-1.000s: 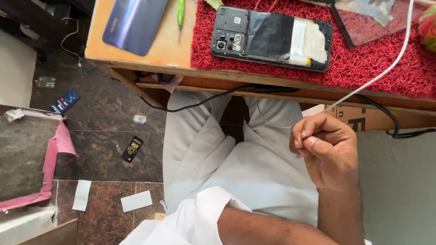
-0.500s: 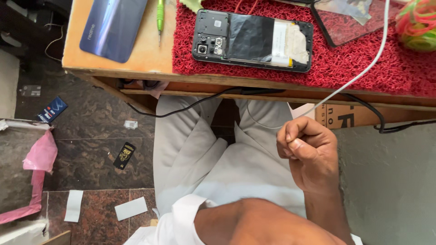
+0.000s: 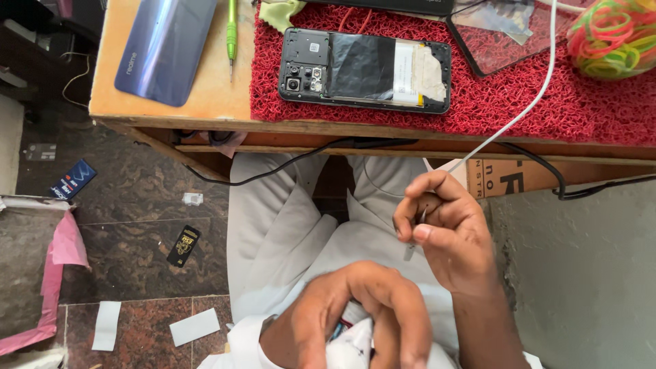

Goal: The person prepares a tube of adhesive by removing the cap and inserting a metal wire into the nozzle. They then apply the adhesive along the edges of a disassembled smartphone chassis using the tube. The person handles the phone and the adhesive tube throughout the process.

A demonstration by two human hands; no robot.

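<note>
Small metal tool (image 3: 412, 239): thin, grey, short; only a sliver is shown between the fingertips, so its exact kind cannot be told. It is pinched by the right hand (image 3: 447, 236), thumb and forefinger closed on it, the other fingers curled in, below the wooden table (image 3: 171, 113) edge and above the lap.

White packet (image 3: 350, 345): crumpled, with small red and dark print; mostly covered. It is gripped by the left hand (image 3: 355, 314), fingers bent down around it, just below and left of the right hand, the two hands near but not touching.

Opened smartphone (image 3: 364, 70): back removed, black, camera cluster at its left end, black and pale film over the middle. It is laid on the red mat (image 3: 519, 102) on the table, well apart from both hands.

Blue back cover (image 3: 166, 48) and green screwdriver (image 3: 231, 31): laid on the bare table, left of the mat.

White cable (image 3: 526, 102): run across the mat toward the right hand.
</note>
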